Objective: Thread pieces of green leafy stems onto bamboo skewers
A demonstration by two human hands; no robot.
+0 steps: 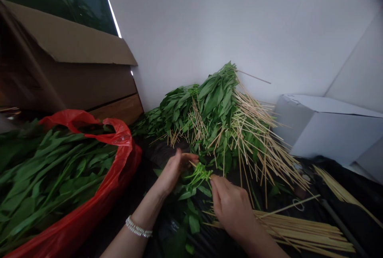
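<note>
Head view, fingers [217, 188] pinching greens [199, 176], bamboo skewers [299, 232]

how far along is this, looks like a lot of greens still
Looks done: a big heap of greens with wooden skewers poking out lies against the wall. In hand: the left hand and right hand are at a small green sprig. Left: the red plastic bag holds many greens with no skewers showing, and a stack of bare skewers lies at lower right.
</note>
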